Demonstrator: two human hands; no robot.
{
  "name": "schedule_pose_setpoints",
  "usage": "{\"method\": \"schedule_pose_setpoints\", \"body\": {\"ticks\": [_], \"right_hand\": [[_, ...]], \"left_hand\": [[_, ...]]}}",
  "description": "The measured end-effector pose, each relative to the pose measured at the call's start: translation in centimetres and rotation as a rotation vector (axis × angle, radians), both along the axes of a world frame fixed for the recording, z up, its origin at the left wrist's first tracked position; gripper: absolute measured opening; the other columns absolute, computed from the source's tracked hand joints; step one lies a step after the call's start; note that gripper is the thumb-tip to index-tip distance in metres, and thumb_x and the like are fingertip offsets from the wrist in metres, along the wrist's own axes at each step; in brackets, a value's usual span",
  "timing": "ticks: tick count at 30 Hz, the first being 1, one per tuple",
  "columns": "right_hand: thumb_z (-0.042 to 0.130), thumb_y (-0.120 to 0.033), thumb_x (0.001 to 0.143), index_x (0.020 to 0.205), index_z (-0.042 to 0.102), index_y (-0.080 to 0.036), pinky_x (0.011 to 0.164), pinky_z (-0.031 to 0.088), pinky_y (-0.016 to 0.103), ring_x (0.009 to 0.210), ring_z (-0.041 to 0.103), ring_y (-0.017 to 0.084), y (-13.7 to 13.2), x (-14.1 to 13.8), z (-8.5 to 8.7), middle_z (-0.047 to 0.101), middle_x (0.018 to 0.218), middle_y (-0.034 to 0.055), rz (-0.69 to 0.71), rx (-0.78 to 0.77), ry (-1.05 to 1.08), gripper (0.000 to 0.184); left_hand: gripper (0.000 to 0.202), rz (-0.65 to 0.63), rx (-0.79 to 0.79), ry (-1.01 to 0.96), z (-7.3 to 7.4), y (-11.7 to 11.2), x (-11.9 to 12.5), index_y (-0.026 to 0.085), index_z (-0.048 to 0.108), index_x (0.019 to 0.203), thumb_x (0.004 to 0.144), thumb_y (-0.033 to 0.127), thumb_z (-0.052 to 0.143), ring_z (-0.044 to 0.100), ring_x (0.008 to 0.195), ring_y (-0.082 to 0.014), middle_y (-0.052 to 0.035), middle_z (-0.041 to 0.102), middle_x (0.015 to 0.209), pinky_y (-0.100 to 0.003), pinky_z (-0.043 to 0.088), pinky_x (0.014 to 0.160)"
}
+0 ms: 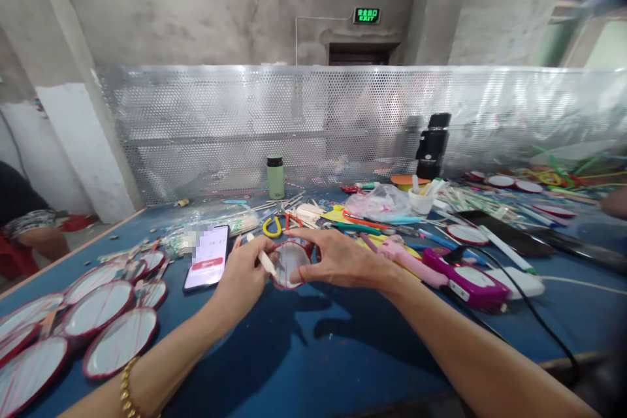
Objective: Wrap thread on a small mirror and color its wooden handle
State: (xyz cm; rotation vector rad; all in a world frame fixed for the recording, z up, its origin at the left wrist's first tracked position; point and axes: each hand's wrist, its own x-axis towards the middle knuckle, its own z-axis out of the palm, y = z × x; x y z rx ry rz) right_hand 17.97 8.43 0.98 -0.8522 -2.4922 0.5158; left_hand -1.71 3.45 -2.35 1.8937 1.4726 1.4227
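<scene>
Above the blue table in the head view, a small round disc [290, 262] with a red rim and a thin see-through sheet is held between my hands. My right hand [337, 257] grips it from the right, thumb on its face and fingers along the far rim. At its left edge, my left hand [249, 271] pinches a pale flat stick [267, 264] that slants across the disc's side. Whether stick and disc are joined cannot be made out. Yellow-handled pliers [272, 226] lie just behind the hands, and a lit phone [208, 258] lies left of them.
Several red-rimmed discs [121, 343] cover the left of the table [274, 366]. A pink glue gun [409, 261], a purple box [465, 281] and a black cable lie right. A green bottle [275, 177] and a black flask [433, 147] stand before the perforated metal screen [220, 117].
</scene>
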Motion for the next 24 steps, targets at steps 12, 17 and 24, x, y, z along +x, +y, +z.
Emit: {"method": "schedule_pose_setpoints", "body": {"ticks": [12,17,24], "right_hand": [[0.069,-0.046,0.079,0.089,0.07,-0.014,0.059,0.032,0.023,0.063,0.043,0.01,-0.3,-1.6,-1.0,0.055,0.072,-0.0022,0.122,-0.462,0.301,0.034],[0.075,-0.048,0.074,0.095,0.072,-0.016,0.053,0.031,0.021,0.06,0.041,0.008,-1.1,-2.0,-0.8,0.055,0.071,-0.0027,0.03,-0.611,0.347,0.038],[0.077,-0.052,0.07,0.084,0.065,-0.015,0.043,0.035,0.02,0.049,0.049,0.006,-1.0,-3.4,-3.3,0.058,0.071,-0.0015,-0.004,-0.852,0.5,0.042]], "left_hand": [[0.013,0.1,0.01,0.007,0.8,-0.5,-0.1,0.02,0.061,0.068,0.08,0.025,0.058,0.049,0.058,-0.0179,0.0018,0.058,0.059,-0.026,0.032,0.057],[0.013,0.142,0.024,0.047,0.7,-0.4,-0.6,0.02,0.06,0.073,0.082,0.026,0.054,0.049,0.061,-0.017,0.0026,0.056,0.062,-0.026,0.032,0.058],[0.014,0.173,0.017,-0.005,0.5,0.1,-1.1,0.019,0.06,0.077,0.083,0.028,0.051,0.049,0.062,-0.0171,0.0024,0.056,0.064,-0.027,0.034,0.059]]}}
